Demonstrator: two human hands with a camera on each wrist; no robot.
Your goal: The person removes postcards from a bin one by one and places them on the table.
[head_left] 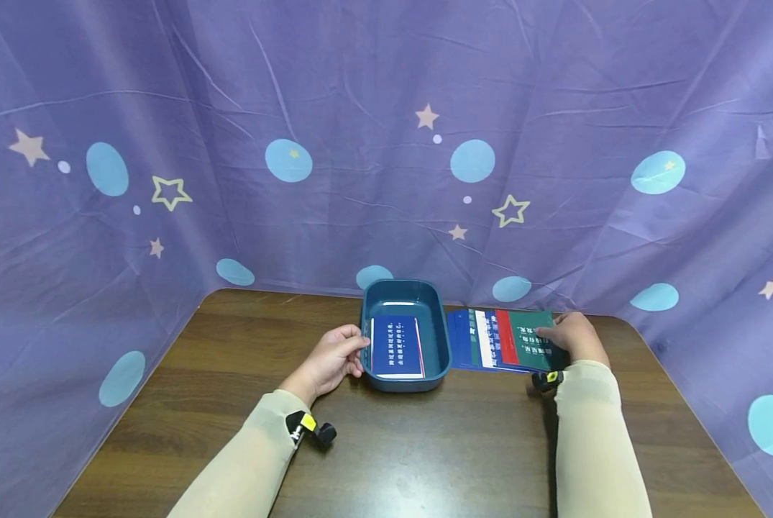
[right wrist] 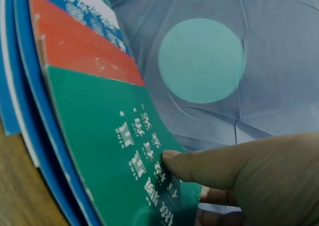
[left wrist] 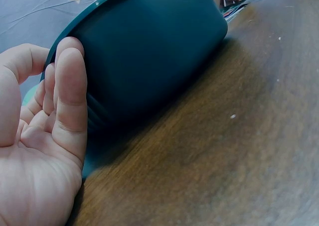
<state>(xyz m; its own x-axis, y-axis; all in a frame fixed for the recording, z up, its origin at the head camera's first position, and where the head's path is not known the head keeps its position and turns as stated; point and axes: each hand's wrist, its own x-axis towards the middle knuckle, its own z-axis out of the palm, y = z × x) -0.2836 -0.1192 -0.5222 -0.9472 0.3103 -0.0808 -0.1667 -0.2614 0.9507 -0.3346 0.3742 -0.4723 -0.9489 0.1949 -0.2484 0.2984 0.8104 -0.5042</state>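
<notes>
A dark teal plastic bin (head_left: 407, 385) stands on the table, its outer wall (left wrist: 144, 52) large in the left wrist view. My left hand (head_left: 330, 358) pinches its left rim, thumb over the edge and fingers against the outside. Inside the bin lies a small stack topped by a blue card (head_left: 395, 345) with white writing. To the right of the bin, overlapping cards are fanned in a row. At the row's right end, my right hand (head_left: 579, 337) holds a green card (right wrist: 99, 121), thumb on its printed face; the other fingers are mostly hidden behind it.
A red card (head_left: 506, 338), a white card (head_left: 485, 339) and several blue ones lie left of the green card. The brown wooden table (head_left: 386, 453) ends at a purple patterned curtain (head_left: 386, 216) behind and at both sides.
</notes>
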